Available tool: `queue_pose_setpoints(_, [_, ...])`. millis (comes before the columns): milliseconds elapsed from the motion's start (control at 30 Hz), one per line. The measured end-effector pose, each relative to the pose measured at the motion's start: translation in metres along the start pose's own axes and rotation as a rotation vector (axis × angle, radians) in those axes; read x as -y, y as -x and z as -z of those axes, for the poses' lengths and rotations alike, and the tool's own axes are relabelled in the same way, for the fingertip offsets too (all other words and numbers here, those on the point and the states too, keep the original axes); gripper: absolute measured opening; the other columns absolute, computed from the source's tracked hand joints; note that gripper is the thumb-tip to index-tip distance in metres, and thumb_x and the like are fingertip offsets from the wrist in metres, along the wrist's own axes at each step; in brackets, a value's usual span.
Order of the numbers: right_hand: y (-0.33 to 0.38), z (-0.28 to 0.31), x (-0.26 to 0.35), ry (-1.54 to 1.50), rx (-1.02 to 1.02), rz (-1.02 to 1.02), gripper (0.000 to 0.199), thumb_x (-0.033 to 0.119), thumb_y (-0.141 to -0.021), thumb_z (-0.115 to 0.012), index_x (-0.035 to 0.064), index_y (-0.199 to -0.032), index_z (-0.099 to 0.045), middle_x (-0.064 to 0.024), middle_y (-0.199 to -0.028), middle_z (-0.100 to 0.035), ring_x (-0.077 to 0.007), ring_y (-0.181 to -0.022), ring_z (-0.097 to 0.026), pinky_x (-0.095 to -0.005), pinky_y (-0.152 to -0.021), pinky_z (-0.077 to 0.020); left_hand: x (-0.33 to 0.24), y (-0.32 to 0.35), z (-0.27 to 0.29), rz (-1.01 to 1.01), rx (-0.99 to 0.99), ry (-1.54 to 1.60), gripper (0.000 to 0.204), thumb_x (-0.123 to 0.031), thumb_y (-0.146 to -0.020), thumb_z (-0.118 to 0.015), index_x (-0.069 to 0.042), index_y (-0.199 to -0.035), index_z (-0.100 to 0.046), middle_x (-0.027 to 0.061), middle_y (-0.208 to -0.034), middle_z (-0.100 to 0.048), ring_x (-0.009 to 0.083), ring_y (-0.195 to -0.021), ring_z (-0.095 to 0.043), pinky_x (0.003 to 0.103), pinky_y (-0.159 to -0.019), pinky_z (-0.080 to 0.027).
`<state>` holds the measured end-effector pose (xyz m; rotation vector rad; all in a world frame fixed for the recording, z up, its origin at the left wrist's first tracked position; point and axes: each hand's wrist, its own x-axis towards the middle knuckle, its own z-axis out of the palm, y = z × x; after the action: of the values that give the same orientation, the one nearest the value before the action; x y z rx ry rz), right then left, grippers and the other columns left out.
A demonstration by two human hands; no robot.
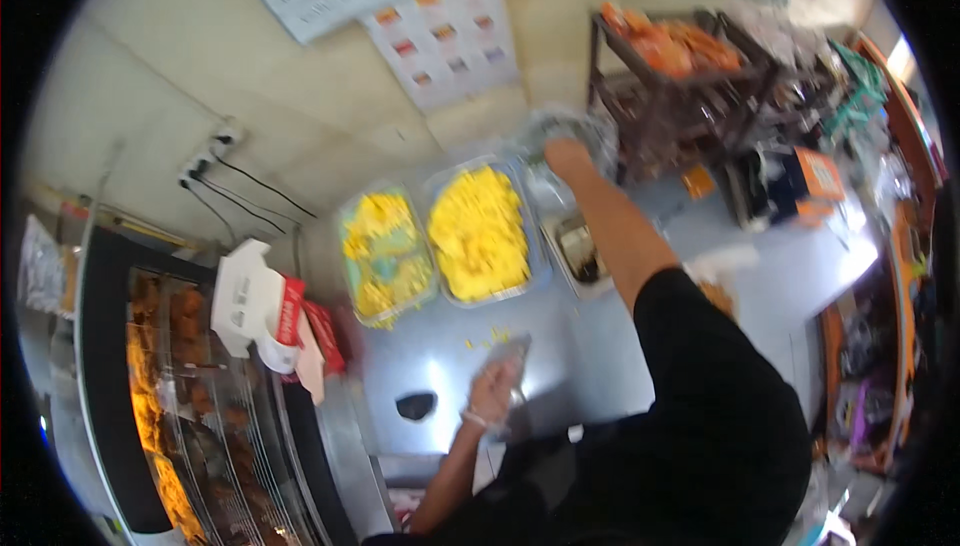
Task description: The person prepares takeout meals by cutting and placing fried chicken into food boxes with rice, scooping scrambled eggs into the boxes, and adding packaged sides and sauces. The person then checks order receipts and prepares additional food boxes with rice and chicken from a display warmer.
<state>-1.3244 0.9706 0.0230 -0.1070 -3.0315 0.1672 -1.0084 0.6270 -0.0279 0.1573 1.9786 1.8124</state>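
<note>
- Reaching far across the steel counter (440,356), the right hand (567,158) lands on a crinkly clear plastic wrap or bag (590,131) at the back edge, next to the wall. To do this well, I think the arm should go high over the food so the sleeve does not dip into it.
- Three trays sit in a row along the back edge of the counter. The big middle tray (480,234) is full of yellow food. The left tray (385,254) has yellow food with some green showing. The small right tray (580,251) looks nearly empty and dark inside.
- The right hand looks closed over the clear plastic, but the picture is blurry, so I cannot tell how tight the fingers are.
- The left hand (493,389) is near the front edge of the counter. It is curled around a small clear thing (508,354), maybe a bag or a cup. I think it should be held steady and level.
- A few yellow crumbs (487,338) lie on the counter just above the left hand, in front of the middle tray.
</note>
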Motion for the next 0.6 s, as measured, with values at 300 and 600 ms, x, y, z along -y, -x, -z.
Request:
queue_pose_setpoints(300, [0.183, 0.280, 0.018, -0.253, -0.711, 0.158, 0.019, 0.028, -0.084, -0.053, 0.0115, -0.090, -0.061, -0.0097, -0.074, -0.060, -0.0302, -0.069, -0.060, -0.0411, -0.059, -0.0468, -0.022, 0.000, -0.013, 0.032, 0.022, 0.152, 0.024, -0.022, -0.093, -0.049, -0.002, -0.098, -0.061, 0.0034, -0.089, -0.062, 0.0074, -0.073, -0.054, 0.021, -0.064, -0.044])
queue_pose_setpoints(600, [0.429, 0.141, -0.087, 0.033, -0.207, -0.450, 0.035, 0.010, -0.078, -0.060, 0.0007, -0.111, -0.052, -0.0156, -0.105, -0.056, -0.0298, -0.097, -0.054, -0.0394, -0.086, -0.0434, -0.051, -0.011, -0.046, -0.083, 0.036, 0.039, 0.027, -0.025, -0.092, -0.051, -0.002, -0.102, -0.060, 0.0055, -0.094, -0.062, 0.0092, -0.077, -0.054, 0.023, -0.067, -0.044])
